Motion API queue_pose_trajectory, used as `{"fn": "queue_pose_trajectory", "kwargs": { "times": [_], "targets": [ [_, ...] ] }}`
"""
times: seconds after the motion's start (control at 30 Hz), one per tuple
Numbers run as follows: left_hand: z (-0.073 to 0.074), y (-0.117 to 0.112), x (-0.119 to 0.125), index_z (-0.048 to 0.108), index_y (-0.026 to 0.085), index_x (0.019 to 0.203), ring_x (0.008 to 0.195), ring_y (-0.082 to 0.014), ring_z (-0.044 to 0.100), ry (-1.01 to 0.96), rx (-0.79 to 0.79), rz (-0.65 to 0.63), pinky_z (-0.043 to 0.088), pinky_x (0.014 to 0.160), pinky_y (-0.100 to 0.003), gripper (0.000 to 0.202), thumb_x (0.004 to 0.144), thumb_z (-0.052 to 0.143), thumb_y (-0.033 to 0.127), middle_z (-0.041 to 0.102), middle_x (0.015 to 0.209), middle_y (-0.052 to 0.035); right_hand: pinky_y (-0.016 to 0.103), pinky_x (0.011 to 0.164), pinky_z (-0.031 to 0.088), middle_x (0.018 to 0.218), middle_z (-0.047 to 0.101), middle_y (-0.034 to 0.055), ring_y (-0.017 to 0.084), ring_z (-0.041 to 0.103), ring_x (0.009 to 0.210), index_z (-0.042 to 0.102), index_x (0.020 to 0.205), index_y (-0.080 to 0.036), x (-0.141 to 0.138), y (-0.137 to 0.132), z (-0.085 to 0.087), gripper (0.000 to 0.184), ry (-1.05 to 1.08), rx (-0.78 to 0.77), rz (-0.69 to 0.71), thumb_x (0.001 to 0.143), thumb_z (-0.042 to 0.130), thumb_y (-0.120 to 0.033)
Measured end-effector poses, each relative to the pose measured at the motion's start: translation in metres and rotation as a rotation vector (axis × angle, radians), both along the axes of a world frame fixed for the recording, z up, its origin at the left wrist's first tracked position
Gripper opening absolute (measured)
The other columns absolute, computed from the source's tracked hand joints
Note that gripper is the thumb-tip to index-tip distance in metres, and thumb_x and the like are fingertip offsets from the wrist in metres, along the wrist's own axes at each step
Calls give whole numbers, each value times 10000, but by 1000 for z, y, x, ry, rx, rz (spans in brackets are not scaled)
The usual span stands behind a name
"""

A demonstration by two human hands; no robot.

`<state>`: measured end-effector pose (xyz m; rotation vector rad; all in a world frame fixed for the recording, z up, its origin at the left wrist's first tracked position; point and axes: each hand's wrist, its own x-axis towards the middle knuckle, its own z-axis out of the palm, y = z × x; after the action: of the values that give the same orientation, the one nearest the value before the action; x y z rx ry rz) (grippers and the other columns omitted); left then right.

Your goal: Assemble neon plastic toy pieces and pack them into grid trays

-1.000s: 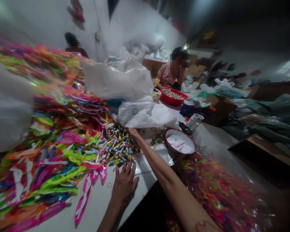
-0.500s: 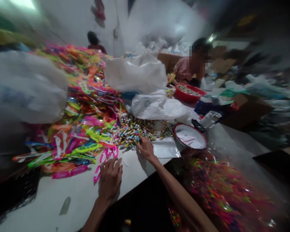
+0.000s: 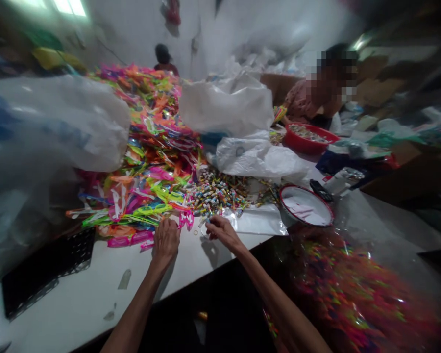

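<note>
My left hand rests palm down at the near edge of a heap of neon plastic pieces, fingers stretched forward beside pink ones. Whether anything lies under its fingers is hidden. My right hand is raised slightly above the white table, thumb and fingers pinched together. A small bluish tube-shaped piece seems to show at its fingertips. Just beyond lies a pile of small printed tubes. A tiny ring sits on the table between my hands.
Clear plastic sleeves lie right of the tubes, beside a red-rimmed bowl. A black basket stands left. A bag of colourful pieces is at right. Another person sits behind a red basin.
My right hand has drawn back from the tube pile toward me and now pinches. My left hand has moved forward against the pink pieces. The view has swung left.
</note>
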<state>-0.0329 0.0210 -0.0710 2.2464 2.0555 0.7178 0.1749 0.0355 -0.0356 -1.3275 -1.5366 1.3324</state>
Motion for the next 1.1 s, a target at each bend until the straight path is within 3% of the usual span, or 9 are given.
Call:
{"fn": "queue_pose_trajectory", "kwargs": {
  "times": [0.07,0.13,0.2,0.3,0.43,0.6,0.73,0.93,1.1],
  "targets": [
    [7,-9,1,551,167,805,907,-287,542,-10,-50,-22,383,802,-422,155,828,411,231,601,878,-118,215,426,379,579,545,-28,99,488,436,538,803,-173,-14,-13,-8,305,122,-126,49,726,594,-463],
    [13,-18,1,544,183,778,849,-253,559,-17,-89,-49,377,806,-407,135,815,424,230,606,805,-72,206,396,353,535,516,-40,84,446,405,563,786,-165,-26,-20,-13,325,157,-167,11,700,624,-473],
    [18,-26,2,554,183,890,770,-212,574,-103,-144,-50,398,762,-362,154,802,441,240,612,769,-36,199,396,334,495,487,-46,75,423,402,590,748,-156,-35,-24,-13,321,179,-155,-10,703,626,-472],
    [22,-37,0,549,158,1056,729,-180,576,-476,-289,-25,418,692,-296,323,766,505,292,629,788,-28,196,417,318,472,474,-47,70,421,416,620,718,-141,-41,-27,-5,301,246,-161,33,707,633,-442],
    [31,-49,-4,618,131,784,634,-147,538,-876,-498,-106,400,596,-254,264,711,585,382,611,675,-16,203,448,328,524,508,-38,66,434,432,623,719,-136,-41,-32,7,263,356,-203,126,706,646,-398],
    [52,-61,-2,549,136,784,567,-113,514,-1183,-739,-210,371,558,-239,306,692,626,417,611,650,-5,208,470,331,541,505,-34,64,424,447,630,719,-136,-35,-36,14,241,392,-247,223,719,645,-376],
    [62,-67,-1,508,151,822,525,-87,471,-1237,-813,-215,358,527,-226,360,702,616,473,541,639,30,212,488,358,603,545,-21,70,453,476,649,756,-138,-33,-37,20,238,394,-259,255,690,675,-366],
    [63,-74,-8,505,153,788,497,-65,383,-1193,-834,-333,295,493,-208,312,766,555,460,451,596,55,231,530,400,616,593,-12,86,500,505,678,798,-148,-35,-37,27,225,381,-258,313,667,700,-330],
    [66,-82,-13,510,153,806,531,-69,358,-1220,-880,-341,271,502,-205,262,781,553,410,432,620,51,237,547,414,571,604,-5,101,535,512,689,812,-130,-37,-39,27,226,347,-270,354,667,708,-303]
  ]
}}
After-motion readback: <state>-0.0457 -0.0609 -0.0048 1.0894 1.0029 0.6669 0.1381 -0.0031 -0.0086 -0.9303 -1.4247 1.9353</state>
